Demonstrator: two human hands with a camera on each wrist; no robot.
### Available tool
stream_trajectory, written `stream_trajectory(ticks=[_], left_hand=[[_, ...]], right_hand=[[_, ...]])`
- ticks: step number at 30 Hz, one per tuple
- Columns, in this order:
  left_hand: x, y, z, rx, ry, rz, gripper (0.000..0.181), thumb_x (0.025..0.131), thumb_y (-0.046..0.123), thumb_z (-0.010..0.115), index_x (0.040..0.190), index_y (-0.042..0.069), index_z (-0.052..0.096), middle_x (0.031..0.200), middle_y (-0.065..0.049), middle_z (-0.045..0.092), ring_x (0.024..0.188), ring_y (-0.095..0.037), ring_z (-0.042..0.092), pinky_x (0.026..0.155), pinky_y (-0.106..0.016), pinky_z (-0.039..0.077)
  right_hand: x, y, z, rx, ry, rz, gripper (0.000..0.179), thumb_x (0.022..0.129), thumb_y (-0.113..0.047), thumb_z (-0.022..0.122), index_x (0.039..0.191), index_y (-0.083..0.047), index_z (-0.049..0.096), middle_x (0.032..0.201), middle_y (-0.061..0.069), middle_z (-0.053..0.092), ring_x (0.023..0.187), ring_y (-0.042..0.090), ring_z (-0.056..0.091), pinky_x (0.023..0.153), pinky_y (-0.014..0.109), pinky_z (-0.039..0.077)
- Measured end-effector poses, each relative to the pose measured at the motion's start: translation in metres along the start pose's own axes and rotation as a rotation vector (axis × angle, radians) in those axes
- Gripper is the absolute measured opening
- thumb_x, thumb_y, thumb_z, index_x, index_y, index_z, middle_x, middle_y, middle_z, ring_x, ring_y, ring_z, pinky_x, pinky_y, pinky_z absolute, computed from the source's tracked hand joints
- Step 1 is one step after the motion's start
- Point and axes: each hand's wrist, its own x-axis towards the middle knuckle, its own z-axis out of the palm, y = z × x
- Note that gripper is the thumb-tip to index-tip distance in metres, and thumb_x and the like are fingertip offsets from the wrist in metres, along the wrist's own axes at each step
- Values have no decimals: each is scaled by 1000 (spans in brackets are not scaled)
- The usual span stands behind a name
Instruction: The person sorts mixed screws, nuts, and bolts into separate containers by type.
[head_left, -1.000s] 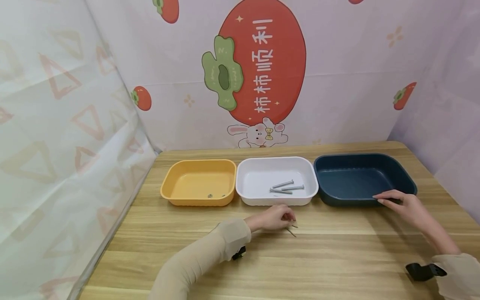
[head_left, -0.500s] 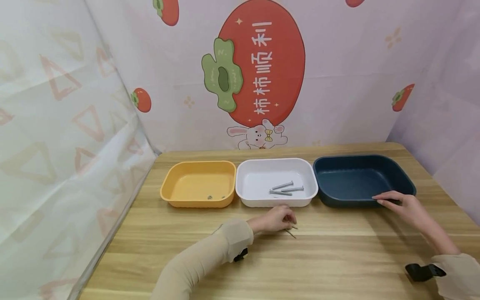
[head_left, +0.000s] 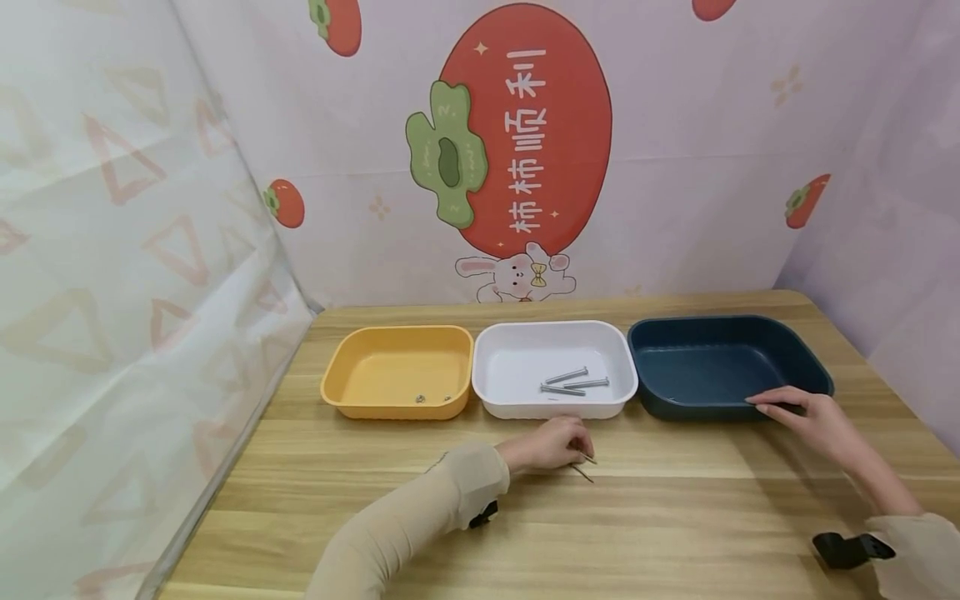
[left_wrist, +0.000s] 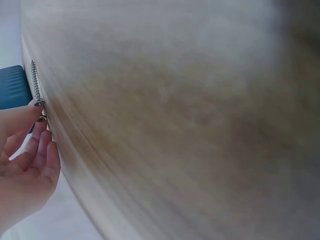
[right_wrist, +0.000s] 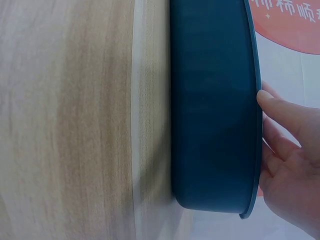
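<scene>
My left hand (head_left: 553, 443) is low over the table in front of the white tray (head_left: 495, 410). Its thumb and fingertips pinch a thin threaded screw (left_wrist: 34, 80), whose shaft points up past the thumb in the left wrist view. In the head view, two thin dark lines show beside the fingertips; whether one is a shadow I cannot tell. My right hand (head_left: 808, 417) holds the front rim of the dark blue tray (right_wrist: 215, 110), thumb on the near side and fingers behind the rim. No items show in that tray.
Several silver bolts (head_left: 564, 389) lie in the white tray. To its left stands a yellow tray (head_left: 397, 412) with small metal nuts (head_left: 420, 399). All three trays form a row on the wooden table (head_left: 637, 533), before a printed backdrop (head_left: 675, 208).
The left hand barely shifts and keeps its pinch, with the thin screw turning slightly at its fingertips. The right hand stays on the blue tray's rim. The head view tilts up a little.
</scene>
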Motion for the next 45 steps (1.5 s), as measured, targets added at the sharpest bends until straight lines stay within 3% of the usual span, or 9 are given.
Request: stream_trajectory(ticks=[7,14,30,45], left_hand=[[0,-1,1,69,-17,16,6,81,11,63,86,15,65,83,8,56,78,0,46,72,-8,33],[1,2,1,40,-14,38,6,84,13,60,88,13,64,83,7,55,77,-1,45,71,-9,34],[13,22,-11,-43,119,116,10,86,11,56,94,9,62,92,3,60,79,-1,49,70,-5,35],[32,41,-18,-151,250,73,11,87,10,55,95,7,62,86,2,57,76,0,47,68,-4,36]], right_hand=[[0,-1,0,7,-3,-6,14,82,-1,59,95,-2,65,93,-33,49,88,-23,39,66,2,33],[-1,-1,0,15,6,-22,14,82,0,59,95,-1,65,92,-31,51,88,-22,40,66,2,34],[-1,-2,-1,10,3,1,14,82,-2,59,95,-3,66,93,-34,48,89,-23,38,66,2,32],[0,0,-1,19,2,-5,15,82,-1,59,95,-4,66,92,-33,50,88,-23,39,66,2,32]])
